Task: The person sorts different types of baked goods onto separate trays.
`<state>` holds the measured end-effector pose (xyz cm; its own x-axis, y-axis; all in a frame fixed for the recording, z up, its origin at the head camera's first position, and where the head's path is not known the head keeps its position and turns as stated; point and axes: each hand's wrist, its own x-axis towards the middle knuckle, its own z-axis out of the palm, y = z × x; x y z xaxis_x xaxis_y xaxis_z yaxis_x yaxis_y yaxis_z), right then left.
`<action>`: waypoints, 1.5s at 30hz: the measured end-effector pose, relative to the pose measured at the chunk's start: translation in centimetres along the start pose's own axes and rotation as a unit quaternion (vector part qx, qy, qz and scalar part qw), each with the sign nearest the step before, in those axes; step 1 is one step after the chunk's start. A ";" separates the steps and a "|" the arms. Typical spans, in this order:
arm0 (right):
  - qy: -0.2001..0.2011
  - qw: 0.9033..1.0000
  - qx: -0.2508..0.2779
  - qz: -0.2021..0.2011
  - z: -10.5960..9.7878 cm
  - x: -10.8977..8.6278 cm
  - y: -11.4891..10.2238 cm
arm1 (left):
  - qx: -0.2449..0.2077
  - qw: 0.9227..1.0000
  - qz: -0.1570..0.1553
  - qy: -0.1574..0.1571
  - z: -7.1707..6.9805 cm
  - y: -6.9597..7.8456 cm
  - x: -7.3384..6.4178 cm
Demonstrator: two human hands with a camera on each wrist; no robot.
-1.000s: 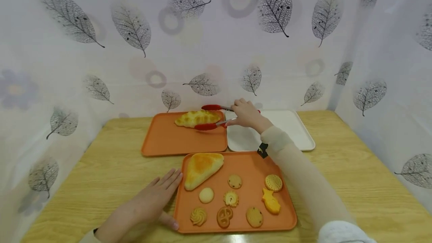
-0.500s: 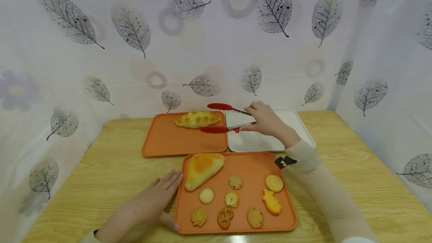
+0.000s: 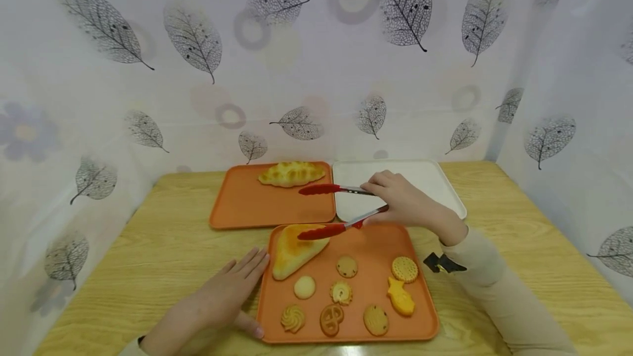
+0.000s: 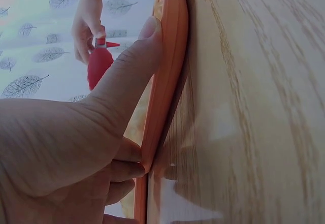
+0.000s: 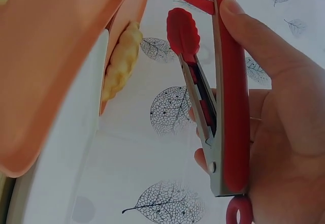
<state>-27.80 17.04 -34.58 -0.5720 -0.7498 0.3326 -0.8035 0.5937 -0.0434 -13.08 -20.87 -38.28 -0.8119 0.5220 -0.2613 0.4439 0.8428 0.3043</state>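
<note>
Left hand: the left hand (image 3: pixel 217 295) rests against the left edge of the near tray, fingers straight and thumb at the near corner, gripping nothing.
Near tray: the near orange tray (image 3: pixel 371 246) lies flat with its long axis crosswise, bearing small cookies (image 3: pixel 331 320), a yellow fish-shaped piece (image 3: pixel 401 296) and, at its far left, a triangular bread (image 3: pixel 292 254).
Tongs: the red tongs (image 5: pixel 232 92) are held up over the area where the trays meet; long axis roughly crosswise, red tips to the left, hinge end to the right in the palm.
Tong arms: spread, nothing between them; the near one slants toward the viewer, the far one runs nearly straight across.
Right hand: the right hand (image 3: pixel 407 199) is wrapped around the tongs, thumb along one red handle.
Back row: a rear orange tray (image 3: pixel 267 202) with a long ridged bread (image 3: pixel 292 173) lying crosswise; right beside it, a white tray (image 3: pixel 425 180).
Backdrop: leaf-printed cloth (image 3: pixel 316 59).
</note>
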 end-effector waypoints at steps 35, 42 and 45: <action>-0.040 0.996 -0.049 -0.063 -0.3 0.0 -2.8 | -0.011 1.000 0.001 -0.005 -0.1 0.1 -0.1; -0.030 0.996 -0.055 -0.062 -1.0 -0.3 -2.6 | -0.008 1.000 0.004 0.001 0.0 0.1 -0.2; -0.022 0.996 -0.058 -0.058 -1.2 -0.4 -2.3 | -0.007 1.000 0.004 0.002 0.0 0.1 -0.2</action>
<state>-25.53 16.37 -33.45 -0.4856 -0.8258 0.2868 -0.8413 0.5306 0.1031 -12.88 -20.88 -38.23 -0.8093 0.5287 -0.2559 0.4452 0.8363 0.3201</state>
